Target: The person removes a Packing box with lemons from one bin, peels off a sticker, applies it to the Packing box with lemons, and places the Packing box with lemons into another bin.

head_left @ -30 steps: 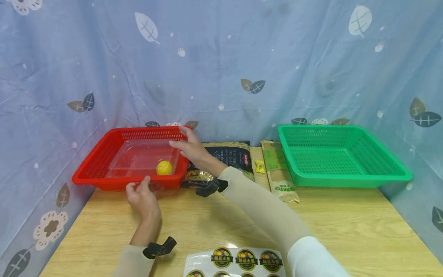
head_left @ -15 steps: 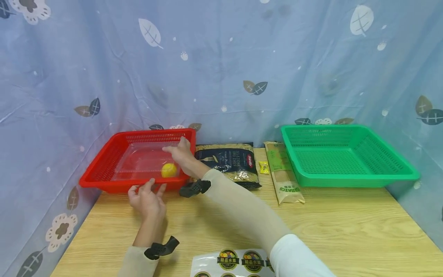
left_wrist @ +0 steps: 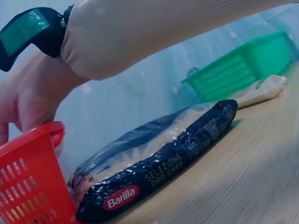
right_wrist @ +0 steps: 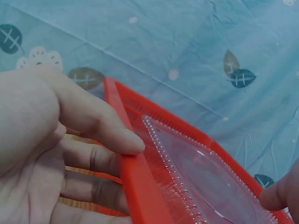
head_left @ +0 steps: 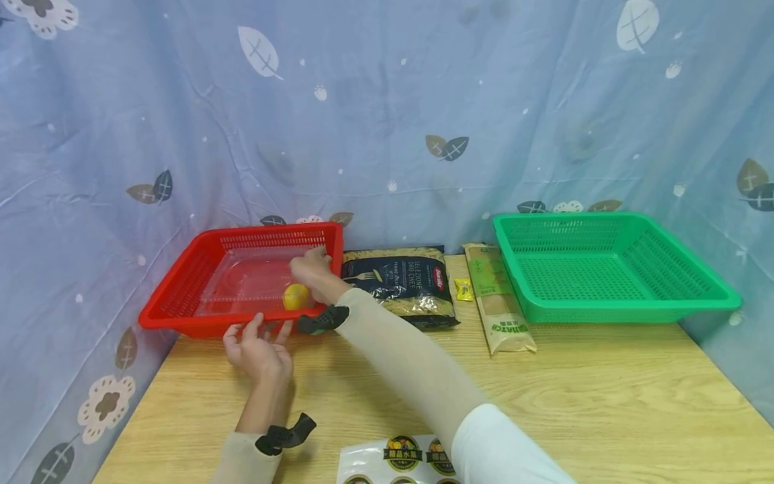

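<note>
My left hand grips the front rim of the red basket; in the right wrist view the left thumb lies over the rim with the fingers outside the wall. Inside the basket is a shallow clear plastic container, its beaded edge visible in the right wrist view. My right hand reaches down into the basket at the container's right end, where one fingertip overlaps its edge. I cannot tell whether it pinches the container. Beside that hand sits a yellow ball-like thing.
A Barilla pasta bag lies just right of the red basket. Further right are a small yellow packet, a long brown paper package and a green basket. A sheet of round stickers lies in front, partly under the right sleeve.
My right hand has moved from above the basket's right rim down into it, its fingers now lower. The left hand stays at the front rim.
</note>
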{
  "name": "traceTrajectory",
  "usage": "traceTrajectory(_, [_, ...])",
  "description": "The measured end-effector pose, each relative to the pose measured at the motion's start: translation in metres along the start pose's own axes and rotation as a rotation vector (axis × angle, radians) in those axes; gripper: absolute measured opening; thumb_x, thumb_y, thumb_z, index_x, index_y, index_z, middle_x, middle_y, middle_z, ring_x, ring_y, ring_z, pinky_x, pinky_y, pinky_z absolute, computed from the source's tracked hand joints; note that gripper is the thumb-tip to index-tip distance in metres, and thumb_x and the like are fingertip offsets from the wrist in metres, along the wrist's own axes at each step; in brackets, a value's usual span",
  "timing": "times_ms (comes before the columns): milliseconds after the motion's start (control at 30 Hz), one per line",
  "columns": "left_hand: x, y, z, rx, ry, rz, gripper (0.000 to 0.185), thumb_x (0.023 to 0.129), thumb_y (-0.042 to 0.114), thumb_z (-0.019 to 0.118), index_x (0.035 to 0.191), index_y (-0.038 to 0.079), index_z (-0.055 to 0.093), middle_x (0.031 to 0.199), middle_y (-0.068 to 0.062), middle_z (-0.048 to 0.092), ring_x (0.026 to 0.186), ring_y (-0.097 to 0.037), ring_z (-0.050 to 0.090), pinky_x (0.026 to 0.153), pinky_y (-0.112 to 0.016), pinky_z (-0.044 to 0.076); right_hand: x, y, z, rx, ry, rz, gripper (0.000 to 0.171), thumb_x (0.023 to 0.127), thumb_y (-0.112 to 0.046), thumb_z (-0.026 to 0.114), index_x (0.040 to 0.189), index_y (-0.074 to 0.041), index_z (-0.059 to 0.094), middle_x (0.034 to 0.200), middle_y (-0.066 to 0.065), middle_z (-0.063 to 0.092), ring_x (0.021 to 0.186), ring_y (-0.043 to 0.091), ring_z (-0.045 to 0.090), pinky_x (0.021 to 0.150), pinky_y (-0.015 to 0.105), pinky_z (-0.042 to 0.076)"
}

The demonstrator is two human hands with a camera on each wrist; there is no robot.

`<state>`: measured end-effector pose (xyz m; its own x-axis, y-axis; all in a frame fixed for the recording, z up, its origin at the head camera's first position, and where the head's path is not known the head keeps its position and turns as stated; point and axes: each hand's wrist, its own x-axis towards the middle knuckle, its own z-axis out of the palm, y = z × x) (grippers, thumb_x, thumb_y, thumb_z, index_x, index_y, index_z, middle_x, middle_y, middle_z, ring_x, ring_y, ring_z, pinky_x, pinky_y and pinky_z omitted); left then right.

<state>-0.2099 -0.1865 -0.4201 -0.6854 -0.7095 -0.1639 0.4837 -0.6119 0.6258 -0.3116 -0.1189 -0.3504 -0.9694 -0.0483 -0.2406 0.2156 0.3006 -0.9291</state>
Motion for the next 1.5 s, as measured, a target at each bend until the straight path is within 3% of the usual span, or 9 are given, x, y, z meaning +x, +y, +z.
traceTrajectory(167, [0.000, 0.004, -0.001, -0.025, 0.004, -0.018, 0.017, 0.098, 0.001, 0.056, 0.108, 0.007, 0.043, 0.120, -0.014, 0.050, 0.080, -0.027, 0.058, 0.063, -0.044, 0.062, 0.000, 0.000, 0.003, 0.003, -0.019, 0.029, 0.086, 0.091, -0.012, 0.060, 0.162, -0.011, 0.010, 0.158, 0.012, 0.031, 0.134, 0.031, 0.041, 0.116, 0.054, 0.035])
traceTrajectory(367, [0.001, 0.008, -0.004, -0.057, -0.013, -0.038, 0.009, 0.100, 0.005, 0.054, 0.096, 0.008, 0.046, 0.104, -0.011, 0.048, 0.063, -0.027, 0.057, 0.060, -0.044, 0.062, 0.002, 0.000, 0.006, -0.093, -0.009, 0.019, 0.085, 0.091, -0.010, 0.060, 0.162, -0.006, 0.012, 0.155, 0.017, 0.036, 0.128, 0.031, 0.047, 0.113, 0.051, 0.040])
traceTrajectory(500, [-0.002, 0.007, -0.007, -0.056, -0.023, -0.052, 0.011, 0.101, 0.006, 0.054, 0.094, 0.009, 0.046, 0.104, -0.012, 0.049, 0.062, -0.027, 0.059, 0.062, -0.045, 0.062, 0.003, 0.005, 0.007, -0.142, 0.008, -0.002, 0.083, 0.093, -0.012, 0.061, 0.161, -0.004, 0.014, 0.149, 0.019, 0.042, 0.120, 0.030, 0.052, 0.110, 0.050, 0.044])
traceTrajectory(700, [-0.006, -0.001, -0.010, -0.034, -0.018, -0.066, 0.010, 0.101, 0.006, 0.054, 0.096, 0.008, 0.046, 0.106, -0.013, 0.050, 0.061, -0.027, 0.059, 0.066, -0.048, 0.062, 0.002, 0.016, 0.001, -0.115, 0.000, -0.019, 0.081, 0.094, -0.011, 0.062, 0.160, -0.004, 0.017, 0.138, 0.018, 0.046, 0.115, 0.031, 0.052, 0.107, 0.054, 0.046])
traceTrajectory(867, [-0.005, -0.005, -0.008, -0.039, -0.030, -0.057, 0.010, 0.100, 0.006, 0.055, 0.096, 0.008, 0.046, 0.107, -0.013, 0.052, 0.060, -0.027, 0.060, 0.066, -0.048, 0.062, 0.001, 0.016, -0.002, -0.123, -0.004, -0.065, 0.065, 0.096, -0.009, 0.058, 0.154, 0.001, 0.031, 0.143, 0.021, 0.042, 0.113, 0.032, 0.052, 0.107, 0.054, 0.046])
traceTrajectory(1100, [-0.002, -0.002, -0.005, -0.003, -0.027, -0.048, 0.010, 0.100, 0.009, 0.057, 0.103, 0.007, 0.048, 0.111, -0.012, 0.055, 0.067, -0.026, 0.061, 0.069, -0.046, 0.062, -0.001, 0.010, -0.003, -0.138, 0.025, -0.090, 0.033, 0.095, -0.012, 0.061, 0.126, -0.007, 0.052, 0.118, 0.011, 0.048, 0.103, 0.025, 0.051, 0.095, 0.045, 0.054])
traceTrajectory(1500, [0.002, 0.004, -0.004, -0.041, -0.026, -0.056, 0.014, 0.100, 0.008, 0.058, 0.093, 0.011, 0.046, 0.102, -0.010, 0.051, 0.067, -0.027, 0.060, 0.067, -0.046, 0.062, -0.004, -0.003, -0.007, -0.108, 0.052, -0.143, 0.027, 0.092, -0.008, 0.059, 0.119, -0.005, 0.056, 0.111, 0.009, 0.051, 0.106, 0.025, 0.048, 0.091, 0.043, 0.055])
